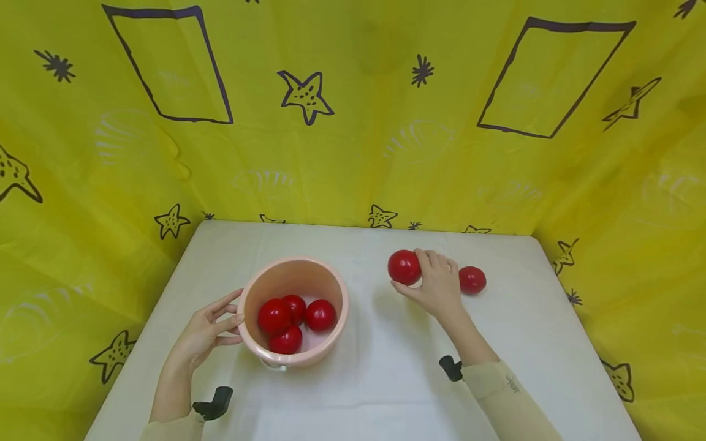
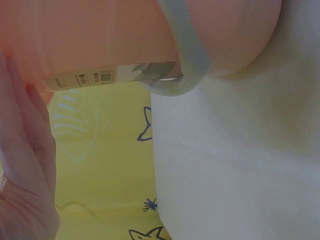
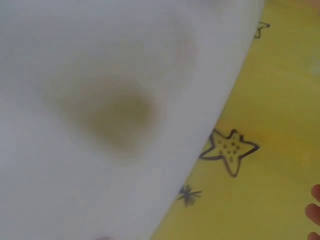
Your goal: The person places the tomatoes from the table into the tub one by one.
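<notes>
A light pink bucket (image 1: 333, 343) stands on the white table at centre-left, with several red balls inside, one of them a large ball (image 1: 274, 316) at the left. My left hand (image 1: 201, 334) holds the bucket's left side, thumb at the rim and fingers against the outer wall. In the left wrist view the bucket's labelled side (image 2: 100, 30) and grey handle (image 2: 192, 55) show beside that hand. Right of the bucket, my right hand (image 1: 438, 285) grips a red ball (image 1: 403, 267) between thumb and fingers, over the table. Another red ball (image 1: 472, 280) lies just behind that hand, to its right.
The white table (image 1: 364, 386) meets yellow patterned curtains (image 1: 353, 153) at the back and both sides. Dark mounts sit at the left wrist (image 1: 214, 404) and right wrist (image 1: 451, 369). In the right wrist view, blurred shadows fall on the tabletop (image 3: 50, 165).
</notes>
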### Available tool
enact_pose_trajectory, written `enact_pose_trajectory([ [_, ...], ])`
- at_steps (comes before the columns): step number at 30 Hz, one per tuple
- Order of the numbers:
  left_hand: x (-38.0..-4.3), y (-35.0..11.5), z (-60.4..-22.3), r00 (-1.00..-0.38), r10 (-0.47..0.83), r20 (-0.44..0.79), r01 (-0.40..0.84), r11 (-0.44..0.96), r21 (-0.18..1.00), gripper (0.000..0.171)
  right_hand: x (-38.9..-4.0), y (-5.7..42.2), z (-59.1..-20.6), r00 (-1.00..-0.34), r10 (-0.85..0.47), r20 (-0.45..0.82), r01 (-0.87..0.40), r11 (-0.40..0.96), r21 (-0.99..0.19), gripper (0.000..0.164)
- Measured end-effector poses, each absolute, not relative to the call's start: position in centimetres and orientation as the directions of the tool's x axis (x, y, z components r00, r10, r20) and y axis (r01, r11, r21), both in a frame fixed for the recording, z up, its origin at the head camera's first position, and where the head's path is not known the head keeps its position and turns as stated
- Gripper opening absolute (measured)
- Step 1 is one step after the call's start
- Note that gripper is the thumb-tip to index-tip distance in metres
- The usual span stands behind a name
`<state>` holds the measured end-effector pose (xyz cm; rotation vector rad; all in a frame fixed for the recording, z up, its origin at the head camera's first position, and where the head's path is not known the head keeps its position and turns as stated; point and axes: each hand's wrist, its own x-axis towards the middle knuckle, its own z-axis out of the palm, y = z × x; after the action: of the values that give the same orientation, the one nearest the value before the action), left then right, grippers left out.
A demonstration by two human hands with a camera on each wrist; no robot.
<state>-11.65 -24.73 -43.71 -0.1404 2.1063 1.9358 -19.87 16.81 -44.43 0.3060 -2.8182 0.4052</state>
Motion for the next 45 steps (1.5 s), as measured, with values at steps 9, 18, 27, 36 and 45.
enact_pose_trajectory([
  [9, -11.8, -24.7, -43.5, -0.958, 0.117, -0.263, -0.254, 0.086, 0.963, 0.062, -20.2, 10.2, -40.7, -0.81, -0.433, 0.396, -0.502, 0.861, -0.084, 0.074],
  [18, -11.8, -24.7, -43.6, -0.956, 0.104, -0.274, -0.261, 0.126, 0.957, 0.063, -20.0, 4.8, -40.2, -0.732, -0.627, 0.267, -0.639, 0.768, 0.05, 0.072],
  [27, -11.8, -24.7, -43.7, -0.958, 0.103, -0.268, -0.256, 0.121, 0.959, 0.062, -20.3, 1.5, -41.8, -0.655, -0.748, 0.104, -0.736, 0.663, 0.137, 0.072],
  [36, -11.7, -24.6, -43.8, -0.954, 0.094, -0.284, -0.273, 0.111, 0.955, 0.063, -20.8, -0.3, -43.1, -0.591, -0.807, -0.023, -0.781, 0.564, 0.269, 0.073],
  [45, -11.7, -24.6, -43.9, -0.954, 0.088, -0.285, -0.274, 0.12, 0.954, 0.062, -20.9, -0.9, -43.7, -0.623, -0.769, -0.146, -0.745, 0.524, 0.413, 0.076],
])
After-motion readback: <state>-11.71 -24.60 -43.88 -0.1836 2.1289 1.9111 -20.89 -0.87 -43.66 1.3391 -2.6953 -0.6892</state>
